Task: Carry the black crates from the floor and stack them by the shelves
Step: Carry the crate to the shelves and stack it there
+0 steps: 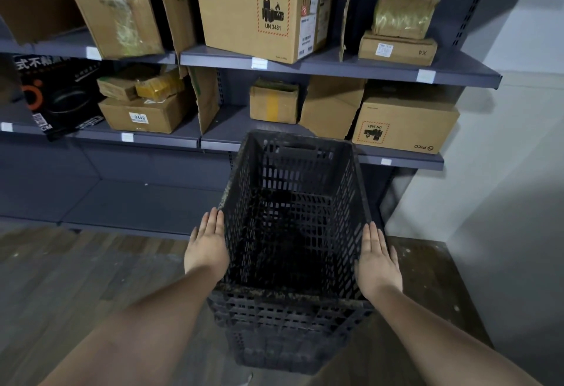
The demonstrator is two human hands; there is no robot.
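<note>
A stack of black lattice crates (290, 324) stands on the wooden floor in front of the grey shelves (335, 67). The top crate (293, 190) sits nested in the ones below, and it is empty inside. My left hand (207, 245) lies flat against the top crate's left outer wall, fingers straight and pointing away from me. My right hand (377, 259) lies flat the same way against the right outer wall. Neither hand curls around the rim or a handle.
The shelves carry cardboard boxes, among them a large PICO box (259, 16) above and another (406, 123) just behind the stack. The bottom shelf (137, 202) at the left is bare. A white wall (503, 172) stands close on the right.
</note>
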